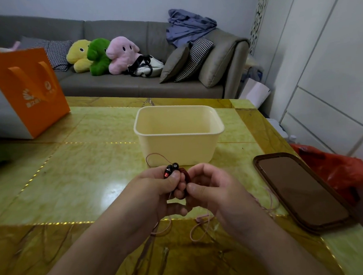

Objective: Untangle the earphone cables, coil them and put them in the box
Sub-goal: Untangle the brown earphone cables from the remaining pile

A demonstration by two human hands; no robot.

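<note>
Earphone cables point(200, 226) trail pink across the bench point(75, 166) under my wrists. My left hand point(158, 192) pinches the black-red earbuds point(171, 170); my right hand's point(214, 188) fingers point(196, 188) pinch a dark red coil point(186, 176). Beyond stands the cream box point(179, 135).

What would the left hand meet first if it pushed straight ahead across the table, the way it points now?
Most likely the cream box. The left hand, gripping the earbuds, sits just short of the box's near wall, with only a thin pink cable loop between them; the exact depth is unclear.
</note>
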